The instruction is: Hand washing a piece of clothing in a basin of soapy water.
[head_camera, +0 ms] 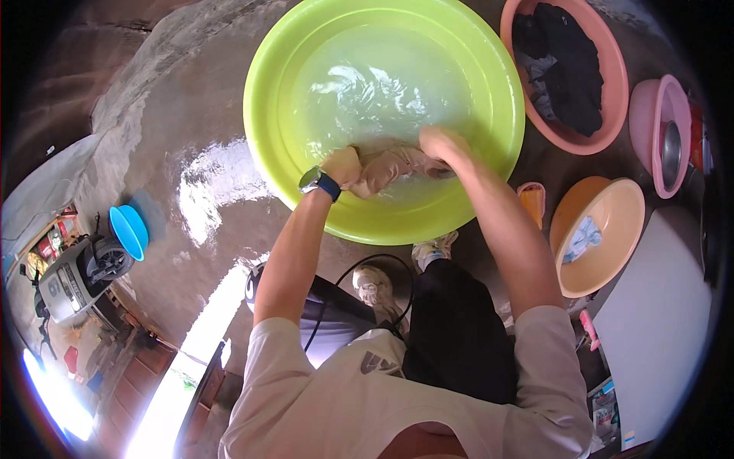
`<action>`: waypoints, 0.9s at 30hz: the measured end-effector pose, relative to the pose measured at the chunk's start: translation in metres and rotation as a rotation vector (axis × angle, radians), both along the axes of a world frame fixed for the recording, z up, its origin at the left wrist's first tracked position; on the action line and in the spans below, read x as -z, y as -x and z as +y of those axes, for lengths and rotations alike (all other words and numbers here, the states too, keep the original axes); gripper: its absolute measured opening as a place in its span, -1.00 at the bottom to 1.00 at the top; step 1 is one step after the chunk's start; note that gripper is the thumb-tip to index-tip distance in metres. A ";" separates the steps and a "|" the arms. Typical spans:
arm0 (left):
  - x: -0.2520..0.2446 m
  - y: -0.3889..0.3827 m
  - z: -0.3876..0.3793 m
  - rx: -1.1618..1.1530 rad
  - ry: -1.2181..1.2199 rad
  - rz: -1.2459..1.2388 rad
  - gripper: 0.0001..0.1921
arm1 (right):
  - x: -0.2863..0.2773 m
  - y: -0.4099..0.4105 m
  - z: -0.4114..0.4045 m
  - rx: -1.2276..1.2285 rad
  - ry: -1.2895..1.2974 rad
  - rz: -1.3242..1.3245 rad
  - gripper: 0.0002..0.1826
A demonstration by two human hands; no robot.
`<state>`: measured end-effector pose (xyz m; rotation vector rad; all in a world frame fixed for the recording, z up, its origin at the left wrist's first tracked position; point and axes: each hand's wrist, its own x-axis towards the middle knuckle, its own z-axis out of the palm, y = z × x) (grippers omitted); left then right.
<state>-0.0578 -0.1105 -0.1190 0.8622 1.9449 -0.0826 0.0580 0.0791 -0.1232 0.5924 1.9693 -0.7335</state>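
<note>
A large lime-green plastic basin [269, 109] stands on the floor before me, holding cloudy water [367, 57]. A wet brownish-pink cloth garment [384, 169] stretches between my hands at the water's near side, partly under the surface. My left hand [343, 166] grips its left end; a wristwatch [316, 182] with a dark blue strap is on that wrist. My right hand [440, 143] has hold of the cloth's right end, fingertips turned down and partly hidden.
Right of the basin sit a salmon-pink tub [616, 103] with dark clothes [565, 69], a pink basin [642, 126] with a metal bowl [670, 155], and an orange basin [625, 229] with a light blue cloth [584, 238]. At left are a blue basin [129, 232] and a scooter [77, 281].
</note>
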 end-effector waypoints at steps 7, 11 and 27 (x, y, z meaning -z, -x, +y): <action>-0.035 0.011 0.014 -0.412 -0.466 0.252 -0.72 | -0.010 -0.007 0.025 0.387 0.130 0.296 -0.55; -0.051 0.011 0.030 -0.524 -0.575 0.305 -0.73 | -0.026 0.000 0.043 0.695 0.078 0.579 -0.48; -0.114 0.013 0.044 -0.982 -1.068 -0.568 -0.81 | -0.102 -0.005 0.062 1.455 0.826 1.159 -0.89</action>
